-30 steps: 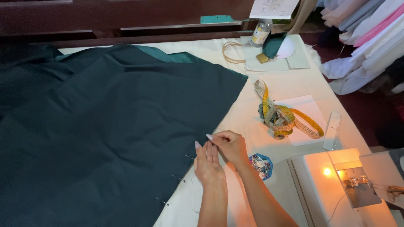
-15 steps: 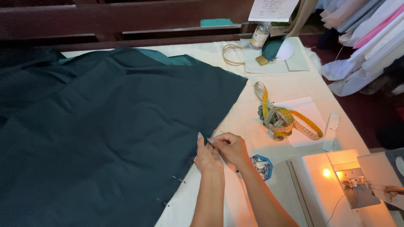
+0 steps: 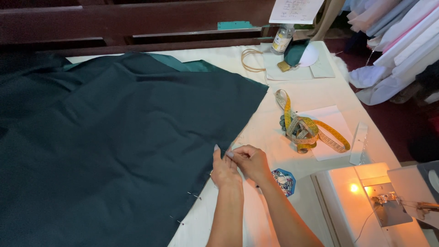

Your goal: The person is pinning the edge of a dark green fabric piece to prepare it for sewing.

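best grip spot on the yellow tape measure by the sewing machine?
Probably the free strip of the tape measure trailing right over the white paper. It lies flat and single-layer, clear of the tangled coil. Come from above, pinching across its width.

Likely a tailoring workshop, sewing machine (image 3: 366,201), tape measure (image 3: 306,130), stacked fabrics (image 3: 402,41)

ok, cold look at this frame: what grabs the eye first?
The big dark green fabric covering the left of the white table, with the left hand and right hand pinching together at its right edge, pins along that edge below them. Right of the hands, a coiled yellow measuring tape. At the bottom right corner, a sewing machine with its lamp glowing.
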